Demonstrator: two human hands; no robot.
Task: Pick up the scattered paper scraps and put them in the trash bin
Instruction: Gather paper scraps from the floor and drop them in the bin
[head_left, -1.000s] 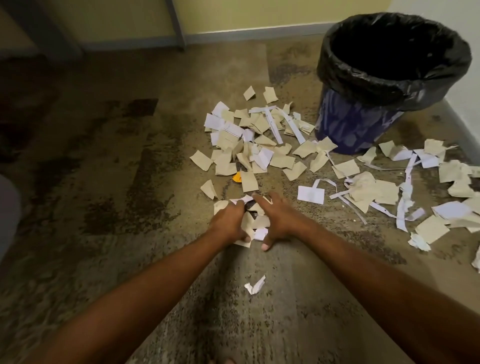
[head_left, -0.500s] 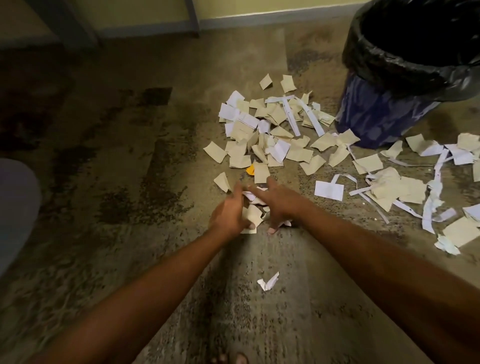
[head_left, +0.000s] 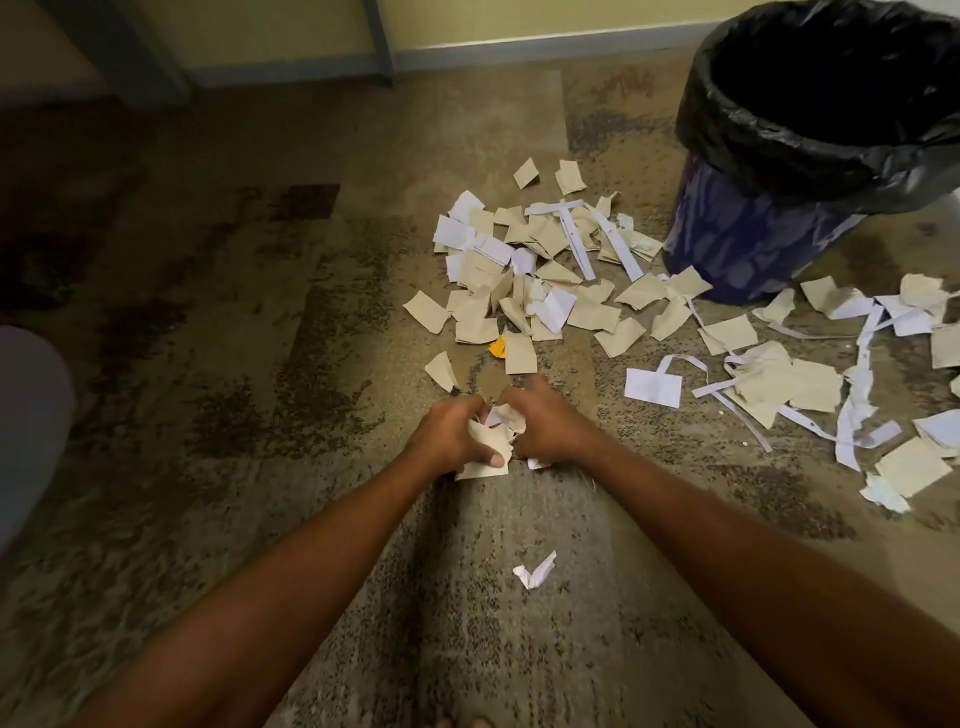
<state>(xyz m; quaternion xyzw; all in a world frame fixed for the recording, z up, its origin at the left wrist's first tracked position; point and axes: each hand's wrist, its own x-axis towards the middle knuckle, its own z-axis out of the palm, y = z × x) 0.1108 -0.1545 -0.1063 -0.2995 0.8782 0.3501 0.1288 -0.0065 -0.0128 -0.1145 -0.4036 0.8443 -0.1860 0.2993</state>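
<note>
Beige and white paper scraps (head_left: 540, 270) lie scattered over the floor in front of me, spreading right in a second heap (head_left: 789, 382). A blue trash bin (head_left: 748, 249) lined with a black bag stands at the upper right. My left hand (head_left: 447, 434) and my right hand (head_left: 548, 423) are pressed together low over the floor, fingers curled round a small bunch of scraps (head_left: 491, 444) held between them. One white crumpled scrap (head_left: 535, 571) lies alone nearer to me, between my forearms.
A small orange piece (head_left: 498, 345) sits among the beige scraps. A grey furniture leg (head_left: 379, 41) and a skirting board run along the far wall. A pale grey shape (head_left: 26, 415) fills the left edge. The floor is mottled brown.
My two hands have drawn closer together and gathered the loose scraps under them into a bunch. The view has shifted, so the bin now sits further right and closer.
</note>
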